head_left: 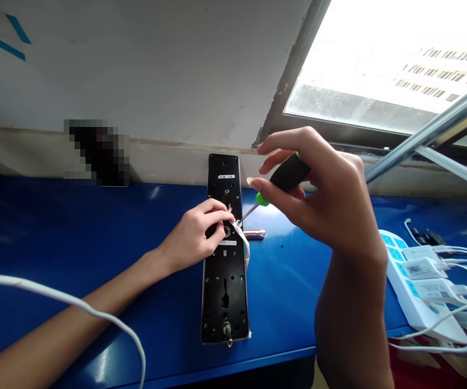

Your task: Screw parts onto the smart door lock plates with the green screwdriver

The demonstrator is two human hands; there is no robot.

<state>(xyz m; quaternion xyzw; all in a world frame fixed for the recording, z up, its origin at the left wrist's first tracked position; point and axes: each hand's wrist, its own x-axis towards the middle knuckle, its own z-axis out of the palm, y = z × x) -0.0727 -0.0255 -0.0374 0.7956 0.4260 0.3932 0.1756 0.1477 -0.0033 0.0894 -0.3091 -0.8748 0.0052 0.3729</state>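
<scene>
A long black lock plate [223, 265] with screw holes and small labels lies lengthwise on the blue table. My right hand [318, 189] is closed around a black and green screwdriver [290, 172]. The screwdriver's thin shaft slants down to the left, and its tip meets the plate's right edge beside my left fingertips. My left hand [199, 232] rests over the plate's middle, thumb and fingers pinched at the end of a white strip or cable [245, 243]. That strip curves down along the plate's right side. A lever handle [255, 234] sticks out to the right from beneath the plate.
On the right, a white power strip [399, 270] holds several chargers with tangled white cables. A white cable [75, 300] loops across my left forearm. A dark pixelated object [99, 154] leans against the wall at back left. A metal-framed window [379, 81] stands at back right.
</scene>
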